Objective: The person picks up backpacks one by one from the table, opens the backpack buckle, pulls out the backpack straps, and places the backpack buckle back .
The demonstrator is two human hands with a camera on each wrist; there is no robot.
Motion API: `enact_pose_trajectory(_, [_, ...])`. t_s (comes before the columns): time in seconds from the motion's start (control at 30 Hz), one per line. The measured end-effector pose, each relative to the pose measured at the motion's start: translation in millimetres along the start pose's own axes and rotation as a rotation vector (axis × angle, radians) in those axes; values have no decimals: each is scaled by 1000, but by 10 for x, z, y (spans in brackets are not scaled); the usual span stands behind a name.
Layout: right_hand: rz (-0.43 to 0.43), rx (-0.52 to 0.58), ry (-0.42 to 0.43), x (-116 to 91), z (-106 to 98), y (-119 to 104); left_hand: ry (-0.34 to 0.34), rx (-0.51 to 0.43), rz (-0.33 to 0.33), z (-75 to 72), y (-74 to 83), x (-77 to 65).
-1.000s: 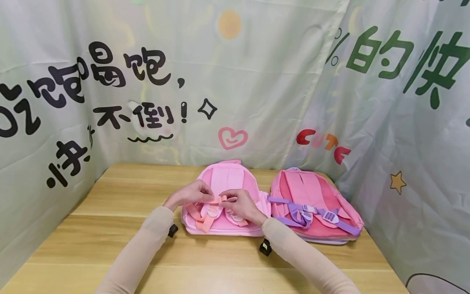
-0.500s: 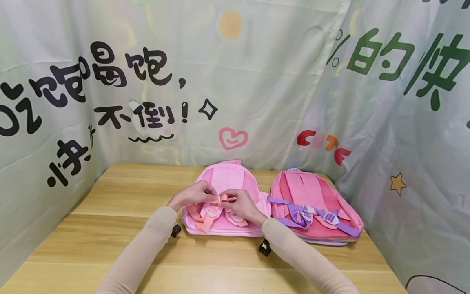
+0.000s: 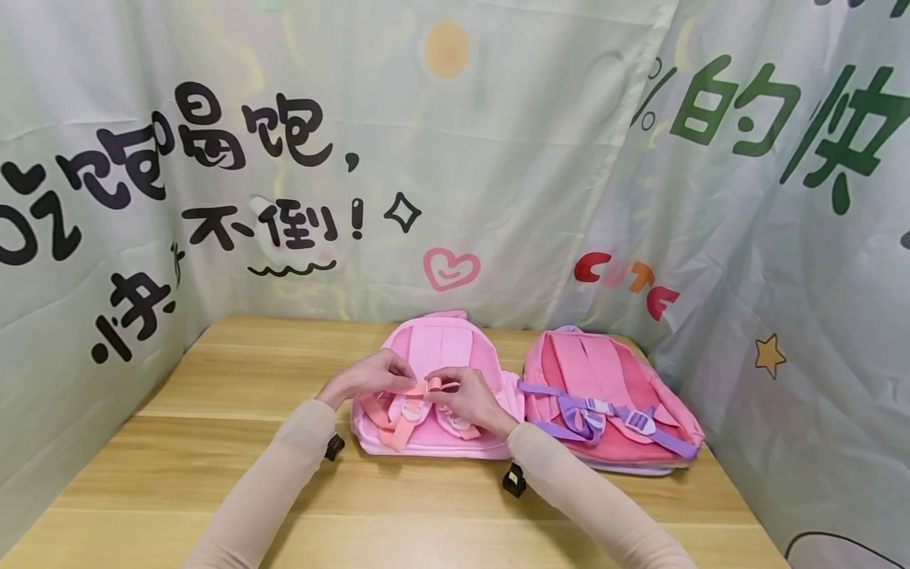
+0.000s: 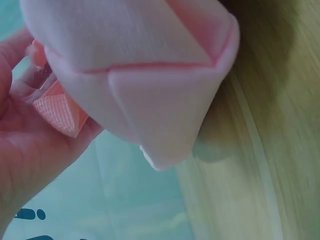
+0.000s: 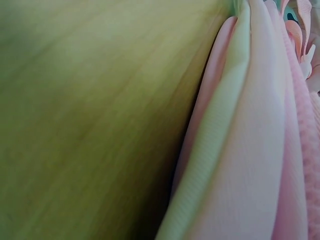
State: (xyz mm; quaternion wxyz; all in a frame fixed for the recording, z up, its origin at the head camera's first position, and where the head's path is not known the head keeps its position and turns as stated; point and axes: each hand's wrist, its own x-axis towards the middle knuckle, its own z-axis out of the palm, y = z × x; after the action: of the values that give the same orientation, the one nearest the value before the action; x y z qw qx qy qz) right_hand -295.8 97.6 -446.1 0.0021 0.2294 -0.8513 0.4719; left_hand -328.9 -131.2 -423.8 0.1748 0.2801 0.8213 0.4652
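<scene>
A light pink backpack (image 3: 453,336) lies with its shoulder-strap side up, in the middle of the table. Across it runs a coral webbing strap (image 3: 419,389). My left hand (image 3: 370,374) pinches this strap between thumb and fingers. Close by on the right, my right hand (image 3: 467,397) pinches the strap's looped part and a small pale piece, perhaps a buckle. The left wrist view has a folded coral strap end (image 4: 57,109) against the left palm, beside the pale backpack fabric (image 4: 150,95). In the right wrist view the backpack's side (image 5: 255,130) hides most of the right hand.
A second, darker pink backpack (image 3: 593,359) with purple straps (image 3: 671,441) lies right beside the first. Both rest on a wooden table (image 3: 235,442). Printed curtains (image 3: 498,174) close off the back and both sides.
My left hand moved right towards the right hand, then back left along the coral strap. My right hand and both backpacks stayed nearly still.
</scene>
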Motion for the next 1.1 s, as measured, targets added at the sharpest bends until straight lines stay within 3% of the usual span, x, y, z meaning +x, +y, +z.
enact_pose_trajectory(0.37, [-28,10,1,0,-17,0,20,-1,20,25,22,3])
enact_pose_trajectory(0.93, [-3,-10,5,-6,-4,-1,19,14,18,41,50,19])
enact_pose_trajectory(1.1, [-9,-9,7,-10,-4,-1,12,40,-7,18,37,-6])
